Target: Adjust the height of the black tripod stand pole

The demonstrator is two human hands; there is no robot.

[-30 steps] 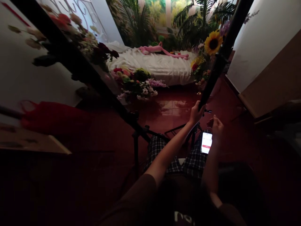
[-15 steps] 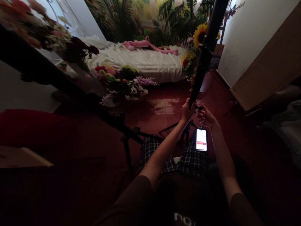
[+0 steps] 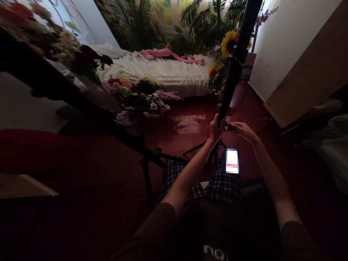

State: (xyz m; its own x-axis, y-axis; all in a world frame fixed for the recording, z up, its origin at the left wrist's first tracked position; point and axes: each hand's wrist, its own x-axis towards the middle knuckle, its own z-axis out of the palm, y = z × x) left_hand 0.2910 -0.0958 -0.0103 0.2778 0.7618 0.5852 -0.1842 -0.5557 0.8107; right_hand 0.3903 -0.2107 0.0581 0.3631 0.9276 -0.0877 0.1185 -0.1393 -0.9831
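Note:
A black stand pole point(image 3: 232, 76) rises at a slant in front of me, with its spread legs point(image 3: 194, 149) on the floor near my knees. My left hand point(image 3: 215, 129) is wrapped round the lower part of this pole. On the pole's right side sits a small dark knob point(image 3: 227, 125), and the fingers of my right hand point(image 3: 240, 129) are pinched on it. A lit phone point(image 3: 232, 161) lies face up on my right thigh, over the checked cloth of my trousers.
Another black stand point(image 3: 108, 121) slants across the left side. Several artificial flowers point(image 3: 152, 103) lie before a low bed with a white cover point(image 3: 174, 78), on which a pink plush toy point(image 3: 160, 53) rests. A wooden board point(image 3: 301, 69) leans at the right.
My right hand has turned on the knob, its wrist and forearm swinging outward to the right. My left hand keeps its hold on the pole. The view has shifted slightly.

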